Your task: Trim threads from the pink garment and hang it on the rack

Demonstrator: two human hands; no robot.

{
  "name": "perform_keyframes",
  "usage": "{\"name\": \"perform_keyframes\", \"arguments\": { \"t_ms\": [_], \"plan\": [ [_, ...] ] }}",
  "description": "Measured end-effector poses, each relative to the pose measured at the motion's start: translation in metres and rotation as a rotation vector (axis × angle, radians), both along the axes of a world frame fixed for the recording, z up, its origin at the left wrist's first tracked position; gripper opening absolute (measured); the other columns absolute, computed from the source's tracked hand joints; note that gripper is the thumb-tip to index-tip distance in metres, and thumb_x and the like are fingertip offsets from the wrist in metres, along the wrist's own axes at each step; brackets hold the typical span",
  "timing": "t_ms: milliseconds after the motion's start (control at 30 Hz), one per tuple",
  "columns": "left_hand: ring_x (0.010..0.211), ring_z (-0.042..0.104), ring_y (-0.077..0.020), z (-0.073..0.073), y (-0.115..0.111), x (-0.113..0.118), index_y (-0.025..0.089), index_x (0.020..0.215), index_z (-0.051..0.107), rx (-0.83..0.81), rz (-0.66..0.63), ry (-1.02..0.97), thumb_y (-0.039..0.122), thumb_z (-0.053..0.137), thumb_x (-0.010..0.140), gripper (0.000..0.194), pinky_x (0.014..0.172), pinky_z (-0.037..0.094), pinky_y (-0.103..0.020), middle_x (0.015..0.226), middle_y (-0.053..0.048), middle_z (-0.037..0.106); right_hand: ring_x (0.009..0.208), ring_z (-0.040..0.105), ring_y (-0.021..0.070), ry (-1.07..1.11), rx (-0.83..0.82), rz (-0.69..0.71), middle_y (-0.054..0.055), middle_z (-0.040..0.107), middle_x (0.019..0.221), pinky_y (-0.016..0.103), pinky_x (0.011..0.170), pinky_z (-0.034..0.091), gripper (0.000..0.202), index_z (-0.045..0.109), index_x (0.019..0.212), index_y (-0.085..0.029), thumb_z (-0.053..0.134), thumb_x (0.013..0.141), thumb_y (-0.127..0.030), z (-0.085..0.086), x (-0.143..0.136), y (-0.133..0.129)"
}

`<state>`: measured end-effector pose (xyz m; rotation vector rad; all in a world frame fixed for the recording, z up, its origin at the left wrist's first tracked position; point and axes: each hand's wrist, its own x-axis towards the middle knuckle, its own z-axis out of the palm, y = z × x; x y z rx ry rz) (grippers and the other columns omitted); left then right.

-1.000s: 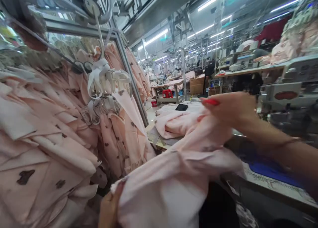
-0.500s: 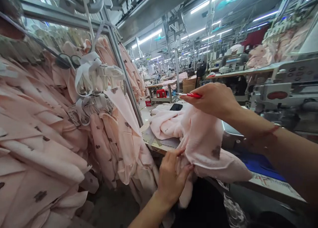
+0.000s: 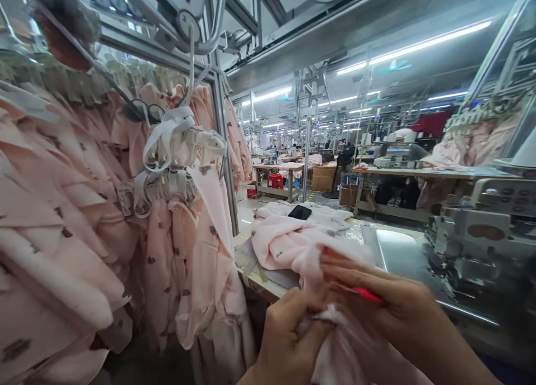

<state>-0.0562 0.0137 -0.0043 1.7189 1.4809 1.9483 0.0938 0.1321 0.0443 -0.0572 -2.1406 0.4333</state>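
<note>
My left hand [image 3: 288,340] and my right hand [image 3: 389,312] meet low in the middle of the view, both pinching a pale pink garment piece [image 3: 339,351] between them. My right hand also carries a small red-handled snipping tool [image 3: 368,295] along its fingers. The cloth runs up from my hands to a heap of the same pink fabric [image 3: 288,242] on the work table [image 3: 393,251]. A black phone [image 3: 300,212] lies on that heap.
A rack of hanging pink printed garments [image 3: 84,217] with white clip hangers [image 3: 176,145] fills the left side. A sewing machine [image 3: 481,239] stands at the right. Further back are more tables, a red stool [image 3: 275,180] and cardboard boxes [image 3: 322,178].
My right hand dropped from above the table down to my left hand, and both now grip the cloth close together. The view tilted upward.
</note>
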Motion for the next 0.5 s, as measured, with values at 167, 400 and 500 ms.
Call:
{"name": "perform_keyframes", "arguments": {
  "t_ms": [167,400,500],
  "plan": [
    [0.068,0.047,-0.0097,0.017,-0.010,-0.001,0.015,0.078,0.068,-0.153,-0.081,-0.208,0.039,0.074,0.084,0.026,0.061,0.034,-0.021,0.071,0.002,0.059,0.090,0.076,0.0155,-0.157,0.010,0.003,-0.005,0.078,0.102,0.018,0.071,0.061,0.031,0.076,0.108,-0.032,0.046,0.105,-0.042,-0.010,-0.006,-0.006],
    [0.078,0.054,-0.0121,0.038,-0.019,0.003,0.015,0.084,0.071,-0.241,-0.139,-0.030,0.031,0.071,0.085,0.015,0.072,0.039,-0.021,0.079,0.001,0.063,0.045,0.063,0.0224,0.164,0.373,-0.593,-0.003,0.068,0.058,0.027,0.040,0.028,0.059,0.071,0.065,-0.028,0.036,0.104,-0.053,0.017,-0.012,-0.019],
    [0.081,0.053,-0.0133,0.041,-0.013,0.013,0.015,0.088,0.071,-0.250,-0.225,-0.025,0.027,0.064,0.085,0.014,0.075,0.040,-0.023,0.082,-0.001,0.062,0.044,0.053,0.0153,0.237,0.453,-0.617,-0.004,0.061,0.053,0.027,0.045,0.022,0.066,0.060,0.054,-0.023,0.038,0.106,-0.057,0.034,-0.034,-0.026]
  ]
}}
